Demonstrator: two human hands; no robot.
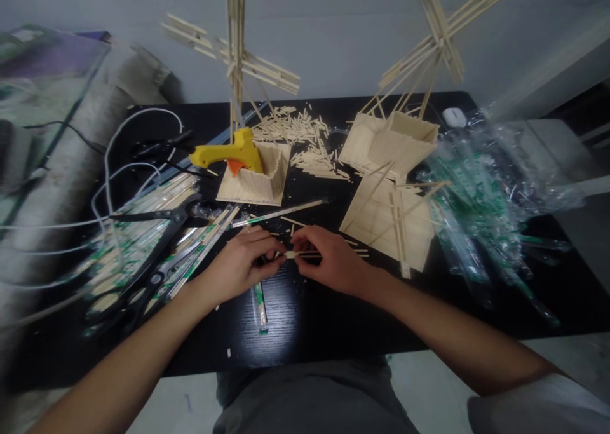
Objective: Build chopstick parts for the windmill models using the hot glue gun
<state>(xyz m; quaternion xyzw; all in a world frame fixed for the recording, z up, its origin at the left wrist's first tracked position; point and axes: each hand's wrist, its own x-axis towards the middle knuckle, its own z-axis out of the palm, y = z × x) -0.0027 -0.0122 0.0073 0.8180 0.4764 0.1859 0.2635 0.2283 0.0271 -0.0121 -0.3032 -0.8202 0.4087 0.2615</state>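
Both of my hands meet over the middle of the black table. Thin wooden sticks (291,255) lie level between my fingertips, with their far ends showing to the right past my right hand. My left hand (243,259) pinches at the left end of the sticks. With thumb and fingers closed, my right hand (333,259) grips them from the other side. How many sticks I hold is hard to make out. A wrapped chopstick packet (260,307) lies on the table just below my left hand.
A yellow glue gun (223,153) rests on a stick-built box (271,183). Scissors (157,278) and wrapped sticks (190,256) lie left, beside white cables (107,186). Behind are cut pieces (309,161) and a windmill-like model (405,142); plastic wrappers (481,199) pile up right.
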